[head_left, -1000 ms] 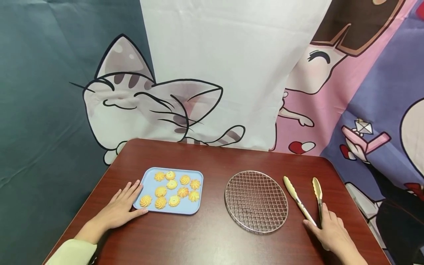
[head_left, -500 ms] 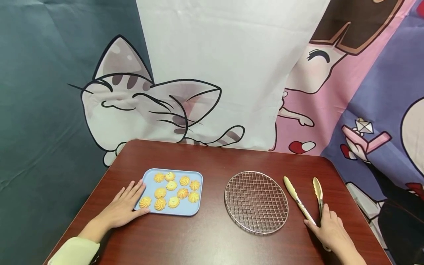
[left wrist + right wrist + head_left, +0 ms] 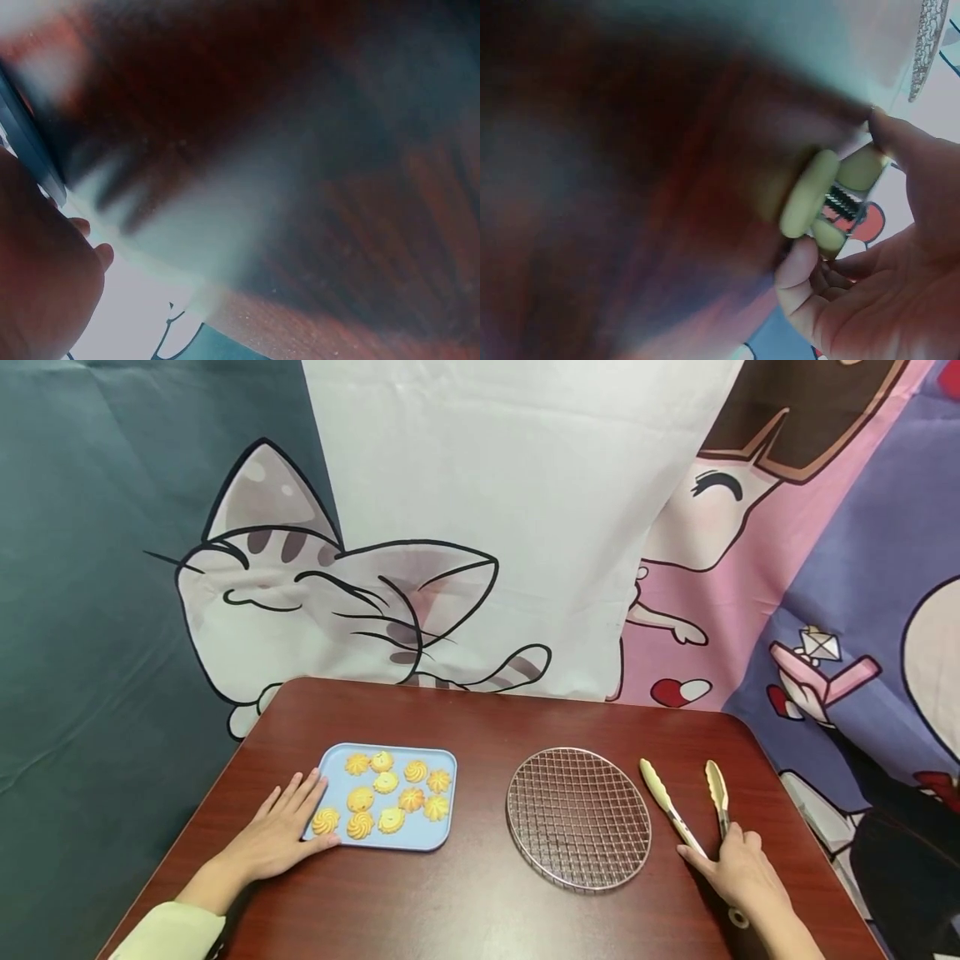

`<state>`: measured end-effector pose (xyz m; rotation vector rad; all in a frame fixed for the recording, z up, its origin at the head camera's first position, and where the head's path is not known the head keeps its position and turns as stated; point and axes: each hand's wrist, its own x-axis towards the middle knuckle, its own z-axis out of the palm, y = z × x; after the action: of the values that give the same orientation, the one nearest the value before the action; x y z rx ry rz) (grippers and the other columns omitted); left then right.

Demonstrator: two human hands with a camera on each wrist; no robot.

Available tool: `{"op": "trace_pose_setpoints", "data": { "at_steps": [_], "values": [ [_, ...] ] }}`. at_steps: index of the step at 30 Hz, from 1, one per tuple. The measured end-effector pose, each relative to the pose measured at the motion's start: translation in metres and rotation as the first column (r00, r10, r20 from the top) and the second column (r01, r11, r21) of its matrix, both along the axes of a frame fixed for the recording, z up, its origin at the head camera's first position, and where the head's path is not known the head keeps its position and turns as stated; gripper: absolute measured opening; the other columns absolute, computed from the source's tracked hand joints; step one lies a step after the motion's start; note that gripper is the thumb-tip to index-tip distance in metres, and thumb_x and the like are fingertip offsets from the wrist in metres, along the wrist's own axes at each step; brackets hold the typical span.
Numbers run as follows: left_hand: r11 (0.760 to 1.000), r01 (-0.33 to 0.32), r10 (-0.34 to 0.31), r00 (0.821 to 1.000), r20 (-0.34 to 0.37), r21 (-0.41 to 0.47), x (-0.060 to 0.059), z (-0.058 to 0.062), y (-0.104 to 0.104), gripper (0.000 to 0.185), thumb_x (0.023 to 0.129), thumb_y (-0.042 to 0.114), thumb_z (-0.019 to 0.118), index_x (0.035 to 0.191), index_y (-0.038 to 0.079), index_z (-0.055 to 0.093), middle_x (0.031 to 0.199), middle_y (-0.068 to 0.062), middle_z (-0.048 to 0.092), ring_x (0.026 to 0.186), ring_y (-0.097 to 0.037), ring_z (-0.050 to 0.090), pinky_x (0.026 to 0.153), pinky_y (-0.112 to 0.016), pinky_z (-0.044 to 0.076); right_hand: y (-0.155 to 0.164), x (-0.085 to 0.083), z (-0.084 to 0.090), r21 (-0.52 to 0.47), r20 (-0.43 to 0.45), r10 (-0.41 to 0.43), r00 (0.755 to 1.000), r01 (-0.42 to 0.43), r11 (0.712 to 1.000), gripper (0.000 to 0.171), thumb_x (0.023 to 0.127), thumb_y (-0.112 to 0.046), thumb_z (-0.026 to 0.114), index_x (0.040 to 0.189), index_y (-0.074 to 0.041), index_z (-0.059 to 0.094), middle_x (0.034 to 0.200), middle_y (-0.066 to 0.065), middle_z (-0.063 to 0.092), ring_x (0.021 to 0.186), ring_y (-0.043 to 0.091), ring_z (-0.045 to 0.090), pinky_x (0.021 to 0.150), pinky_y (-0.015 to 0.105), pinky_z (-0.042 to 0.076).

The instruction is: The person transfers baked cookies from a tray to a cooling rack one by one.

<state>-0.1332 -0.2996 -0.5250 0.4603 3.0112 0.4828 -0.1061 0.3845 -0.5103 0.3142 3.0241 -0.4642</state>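
Note:
My left hand (image 3: 281, 839), fingers straight, rests at the left side of a light blue tray (image 3: 337, 781). Its thumb lies by the near left corner. Several piped butter cookies (image 3: 411, 799) are spread over the tray. At the right, my right hand (image 3: 750, 872) grips spread metal tongs (image 3: 681, 822) with cream-coloured tips, which point away from me. In the right wrist view, thumb and curled fingers (image 3: 799, 262) sit on opposite arms of the tongs, with the spring (image 3: 845, 202) between. The left wrist view shows the left hand (image 3: 45, 270) and a dark sliver of tray edge.
A round wire cooling rack (image 3: 579, 818) lies between the tray and the tongs. Everything stands on a reddish-brown table (image 3: 480, 718) with rounded far corners. Behind it hangs a cartoon-printed cloth (image 3: 525, 527).
My right hand has shifted slightly along the tongs, and their ring end now shows below it. My left hand has edged a little to the right. The head view has drifted slightly.

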Motion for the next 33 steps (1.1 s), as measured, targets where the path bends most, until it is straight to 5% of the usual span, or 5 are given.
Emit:
{"op": "trace_pose_setpoints", "data": {
  "at_steps": [11,21,30,33],
  "values": [
    [1.000,0.004,-0.005,1.000,0.007,0.019,-0.002,-0.004,-0.001,0.098,0.092,0.066,0.060,0.160,0.004,0.027,0.168,-0.017,0.018,0.152,-0.045,0.014,0.118,-0.064,0.013,0.010,-0.004,0.004,-0.037,0.053,-0.007,0.999,0.009,0.999,0.096,0.085,-0.068,0.067,0.115,0.022,0.047,0.097,0.038,0.046,0.076,0.050,0.058,0.066,0.062,0.048],
    [1.000,0.006,-0.006,1.000,0.008,0.006,-0.001,-0.005,-0.003,0.100,0.091,0.069,0.059,0.160,0.004,0.028,0.168,-0.017,0.019,0.152,-0.046,0.014,0.118,-0.064,0.013,0.015,0.004,0.009,-0.056,-0.029,-0.056,0.998,0.054,0.997,0.098,0.088,-0.063,0.068,0.138,0.017,0.040,0.113,0.044,0.048,0.097,0.064,0.054,0.074,0.069,0.046],
    [1.000,0.009,-0.009,1.000,0.005,0.006,-0.001,-0.002,-0.001,0.100,0.091,0.069,0.058,0.160,0.003,0.028,0.167,-0.018,0.020,0.151,-0.046,0.016,0.117,-0.065,0.014,0.021,0.008,0.019,-0.031,-0.151,-0.063,0.987,0.059,0.998,0.071,0.087,-0.057,0.072,0.101,0.012,0.058,0.079,0.028,0.058,0.081,0.058,0.058,0.065,0.063,0.046],
    [1.000,0.007,-0.007,1.000,0.017,0.012,-0.001,0.000,-0.002,0.099,0.091,0.068,0.059,0.160,0.004,0.028,0.167,-0.018,0.020,0.152,-0.046,0.017,0.117,-0.065,0.014,0.018,0.008,0.027,-0.028,-0.215,-0.042,0.976,0.037,0.999,0.069,0.087,-0.056,0.073,0.103,0.010,0.059,0.078,0.024,0.058,0.079,0.057,0.060,0.064,0.063,0.046]
  ]
}}
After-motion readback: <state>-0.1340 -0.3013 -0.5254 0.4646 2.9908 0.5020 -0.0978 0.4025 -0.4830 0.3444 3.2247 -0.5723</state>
